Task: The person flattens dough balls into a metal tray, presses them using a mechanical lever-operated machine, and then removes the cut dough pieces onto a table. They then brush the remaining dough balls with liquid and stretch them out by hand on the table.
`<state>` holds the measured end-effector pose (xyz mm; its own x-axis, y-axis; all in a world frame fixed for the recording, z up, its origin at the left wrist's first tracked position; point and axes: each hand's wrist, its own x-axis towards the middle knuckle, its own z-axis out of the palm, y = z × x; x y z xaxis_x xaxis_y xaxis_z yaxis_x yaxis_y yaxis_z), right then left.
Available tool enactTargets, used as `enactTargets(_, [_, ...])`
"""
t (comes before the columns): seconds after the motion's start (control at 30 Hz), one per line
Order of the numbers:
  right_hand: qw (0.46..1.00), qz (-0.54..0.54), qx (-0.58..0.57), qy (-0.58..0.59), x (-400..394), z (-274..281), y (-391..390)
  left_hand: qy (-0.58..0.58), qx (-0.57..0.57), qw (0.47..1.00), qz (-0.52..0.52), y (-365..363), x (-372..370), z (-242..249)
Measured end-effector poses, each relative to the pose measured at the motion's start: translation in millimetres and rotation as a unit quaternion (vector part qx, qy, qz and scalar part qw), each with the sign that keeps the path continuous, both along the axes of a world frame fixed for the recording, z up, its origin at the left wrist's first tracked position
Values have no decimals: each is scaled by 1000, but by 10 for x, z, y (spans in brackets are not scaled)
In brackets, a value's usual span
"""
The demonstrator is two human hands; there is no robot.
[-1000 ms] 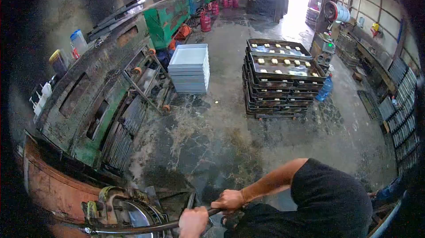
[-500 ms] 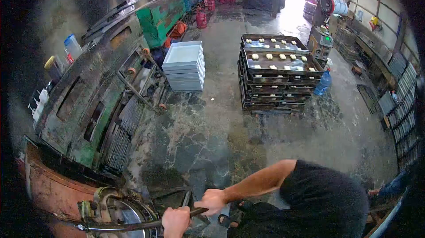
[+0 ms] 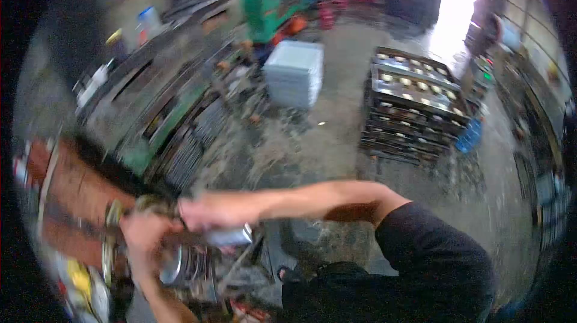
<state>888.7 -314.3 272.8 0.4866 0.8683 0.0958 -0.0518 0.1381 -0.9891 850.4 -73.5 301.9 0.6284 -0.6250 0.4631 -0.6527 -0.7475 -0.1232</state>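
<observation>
My left hand (image 3: 144, 233) is closed round the dark metal bar (image 3: 187, 238) at the lower left, blurred by motion. Just right of it and slightly higher, my right hand (image 3: 204, 211) is also closed on the bar, with its forearm stretched across from the right. Most of the bar is hidden by my hands. Under and beside them is a machine with a round metal rim (image 3: 172, 266) and a worn brass-coloured clamp (image 3: 110, 251). A reddish-brown panel (image 3: 75, 194) stands left of my hands.
Stacked dark trays with pale dough pieces (image 3: 415, 97) stand at the right, beside a blue bottle (image 3: 469, 136). White stacked trays (image 3: 293, 76) are at the upper centre. A long worn bench (image 3: 135, 85) runs along the left. My sandalled foot (image 3: 285, 273) shows below.
Both hands have moved left and up with the bar, toward the reddish-brown panel. The view has turned, so the trays appear farther right and the picture is more blurred.
</observation>
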Motion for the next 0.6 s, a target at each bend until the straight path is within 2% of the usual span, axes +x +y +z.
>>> enactTargets(0.03, [995, 76, 54, 44, 173, 203, 106, 28, -112, 991, 74, 347, 125, 56])
enactTargets(0.07, [990, 34, 116, 67, 172, 440, 266, -158, -204, 964, -59, -14, 141, 393])
enactTargets(0.1, [980, -9, 174, 95, 181, 625, 424, -235, -42, 971, -13, 671, 367, 737])
enactTargets(0.13, [983, -38, 164, 76, 298, 678, 587, -263, -73, 958, 83, 856, 424, 1016])
enactTargets(0.17, [984, -66, 154, 52, 394, 695, 749, -198, -268, 934, 131, 872, 428, 1216])
enactTargets(0.2, [990, -70, 122, 9, 444, 546, 878, -225, -316, 912, 134, 935, 457, 1405])
enactTargets(0.23, [992, -76, 94, -37, 518, 311, 997, -76, -333, 922, 181, 1497, 585, 1613])
enactTargets(0.3, [997, -55, -5, -59, 532, -288, 1164, -161, -379, 892, 189, 2286, 797, 1775])
enactTargets(0.37, [990, -13, -140, -15, 622, -1157, 1368, -243, -304, 902, 186, 2483, 854, 1776])
enactTargets(0.43, [963, 2, -264, 47, 548, -2042, 1511, -266, -298, 879, 259, 3011, 997, 1779])
enactTargets(0.5, [937, -8, -326, 125, 437, -2676, 1673, -288, -292, 853, 322, 3464, 1187, 1707])
enactTargets(0.53, [918, -21, -359, 166, 394, -3109, 1725, -249, -326, 835, 367, 3623, 1262, 1640])
enactTargets(0.57, [916, -11, -363, 171, 289, -3289, 1812, -206, -358, 813, 410, 3758, 1277, 1558])
enactTargets(0.6, [886, -78, -378, 256, 206, -3402, 1962, -117, -381, 795, 457, 3843, 1267, 1517])
